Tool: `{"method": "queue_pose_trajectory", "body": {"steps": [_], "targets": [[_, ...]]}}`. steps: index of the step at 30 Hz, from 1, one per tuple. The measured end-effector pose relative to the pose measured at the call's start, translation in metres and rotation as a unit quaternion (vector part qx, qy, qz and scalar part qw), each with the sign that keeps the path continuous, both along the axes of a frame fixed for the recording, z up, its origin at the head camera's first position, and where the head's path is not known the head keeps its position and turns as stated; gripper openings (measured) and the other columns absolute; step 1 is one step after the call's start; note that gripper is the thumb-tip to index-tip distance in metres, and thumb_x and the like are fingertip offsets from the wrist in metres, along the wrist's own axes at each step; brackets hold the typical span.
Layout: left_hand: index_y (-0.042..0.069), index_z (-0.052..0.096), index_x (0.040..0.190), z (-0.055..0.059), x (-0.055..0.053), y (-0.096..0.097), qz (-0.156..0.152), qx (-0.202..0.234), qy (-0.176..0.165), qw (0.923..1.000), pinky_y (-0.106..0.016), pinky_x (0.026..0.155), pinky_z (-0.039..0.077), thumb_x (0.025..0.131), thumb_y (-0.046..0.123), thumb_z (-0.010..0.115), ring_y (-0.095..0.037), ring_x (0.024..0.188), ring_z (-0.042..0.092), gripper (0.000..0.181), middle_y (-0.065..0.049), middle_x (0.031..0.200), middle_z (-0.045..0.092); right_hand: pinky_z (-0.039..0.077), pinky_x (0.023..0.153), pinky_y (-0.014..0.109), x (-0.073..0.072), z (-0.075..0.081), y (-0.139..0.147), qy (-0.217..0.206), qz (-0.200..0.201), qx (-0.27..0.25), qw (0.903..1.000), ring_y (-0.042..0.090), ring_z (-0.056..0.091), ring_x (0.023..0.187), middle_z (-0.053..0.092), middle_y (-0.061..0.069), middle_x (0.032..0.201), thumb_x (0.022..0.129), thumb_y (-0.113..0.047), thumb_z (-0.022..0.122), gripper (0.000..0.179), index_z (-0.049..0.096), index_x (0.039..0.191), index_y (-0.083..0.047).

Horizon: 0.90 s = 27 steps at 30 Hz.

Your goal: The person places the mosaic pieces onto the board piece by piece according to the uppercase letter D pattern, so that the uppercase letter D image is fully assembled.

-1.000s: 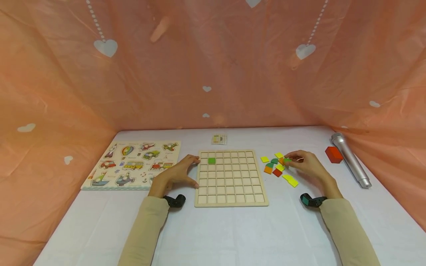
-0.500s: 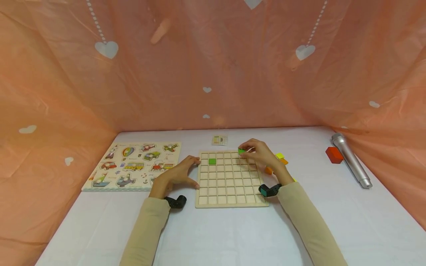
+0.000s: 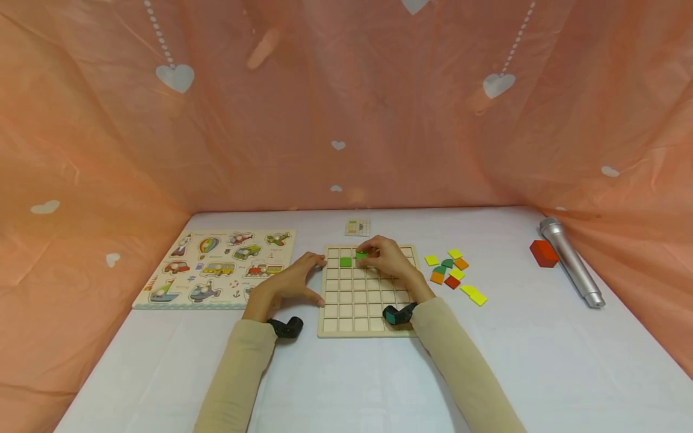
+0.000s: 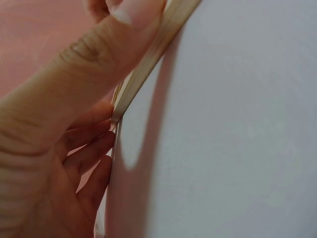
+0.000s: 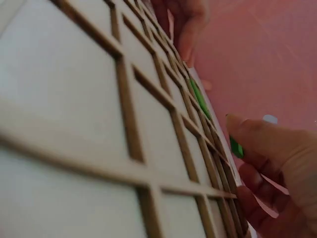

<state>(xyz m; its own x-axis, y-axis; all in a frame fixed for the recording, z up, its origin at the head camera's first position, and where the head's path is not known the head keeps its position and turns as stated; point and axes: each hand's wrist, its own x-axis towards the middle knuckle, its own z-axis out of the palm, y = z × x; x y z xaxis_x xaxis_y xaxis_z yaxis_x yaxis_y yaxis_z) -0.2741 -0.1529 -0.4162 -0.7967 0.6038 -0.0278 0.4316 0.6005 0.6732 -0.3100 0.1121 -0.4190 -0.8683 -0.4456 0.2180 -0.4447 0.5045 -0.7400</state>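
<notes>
Head view: grid board [image 3: 344, 296] lies near the middle of the counter [image 3: 335, 385], roughly parallel to its far edge. Left hand [image 3: 289, 279] at the board's left side, grip spread, thumb and fingertips along the rim, likely to stop it sliding. Right hand [image 3: 387, 258] over the board, grip pinching a green tile [image 3: 361, 255] just right of the seated tile [image 3: 345, 262]; fingertip hold probably leaves the small recess free. Right wrist view too oblique to tell whether the pinched piece touches wood. Loose tiles [image 3: 457, 273] lie between board and counter's right edge, presumably for that hand's easy reach. Picture card [image 3: 357, 227] near the far edge, visible past both hands. Puzzle board [image 3: 223, 282] towards the far left corner; red block [image 3: 544, 253] and silver microphone [image 3: 572, 262] by the right edge, seemingly parked aside.
</notes>
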Motion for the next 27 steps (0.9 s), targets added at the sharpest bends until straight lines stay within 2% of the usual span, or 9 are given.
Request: {"method": "queue_pose_trajectory", "body": {"steps": [7, 14, 19, 27], "targets": [[0.000, 0.041, 0.132, 0.0003, 0.0001, 0.0008, 0.005, 0.009, -0.014, 0.9999, -0.045, 0.112, 0.021, 0.060, 0.025, 0.088, -0.029, 0.136, 0.024, 0.089, -0.012, 0.143, 0.032, 0.042, 0.071, 0.030, 0.0012, -0.0028, -0.0077, -0.007, -0.016, 0.014, 0.9997, 0.018, 0.047, 0.078, 0.060, 0.008, 0.093, 0.079, -0.013, 0.074, 0.025, 0.071, 0.102, -0.005], [-0.001, 0.042, 0.131, 0.0002, -0.0003, 0.0003, 0.003, 0.016, -0.009, 0.9998, -0.044, 0.113, 0.020, 0.060, 0.023, 0.088, -0.030, 0.136, 0.025, 0.088, -0.014, 0.143, 0.032, 0.048, 0.078, 0.033, 0.0007, -0.0061, -0.0080, 0.001, -0.016, 0.017, 0.9997, 0.020, 0.055, 0.088, 0.063, 0.008, 0.101, 0.079, -0.014, 0.075, 0.024, 0.072, 0.101, -0.006], [-0.001, 0.042, 0.131, 0.0005, -0.0014, -0.0002, 0.005, 0.017, -0.016, 0.9997, -0.043, 0.113, 0.019, 0.060, 0.023, 0.088, -0.029, 0.136, 0.024, 0.088, -0.013, 0.143, 0.032, 0.050, 0.084, 0.036, 0.0009, -0.0066, -0.0066, -0.021, -0.006, 0.002, 0.9998, 0.024, 0.057, 0.097, 0.062, 0.009, 0.105, 0.080, -0.015, 0.074, 0.026, 0.071, 0.104, -0.006], [0.000, 0.042, 0.132, 0.0010, -0.0009, -0.0003, 0.005, 0.007, -0.012, 0.9999, -0.045, 0.112, 0.022, 0.060, 0.026, 0.089, -0.030, 0.136, 0.025, 0.090, -0.013, 0.142, 0.032, 0.050, 0.083, 0.034, 0.0038, -0.0035, -0.0015, -0.033, -0.002, -0.003, 0.9995, 0.022, 0.059, 0.094, 0.060, 0.009, 0.103, 0.083, -0.015, 0.071, 0.026, 0.068, 0.107, -0.005]]}}
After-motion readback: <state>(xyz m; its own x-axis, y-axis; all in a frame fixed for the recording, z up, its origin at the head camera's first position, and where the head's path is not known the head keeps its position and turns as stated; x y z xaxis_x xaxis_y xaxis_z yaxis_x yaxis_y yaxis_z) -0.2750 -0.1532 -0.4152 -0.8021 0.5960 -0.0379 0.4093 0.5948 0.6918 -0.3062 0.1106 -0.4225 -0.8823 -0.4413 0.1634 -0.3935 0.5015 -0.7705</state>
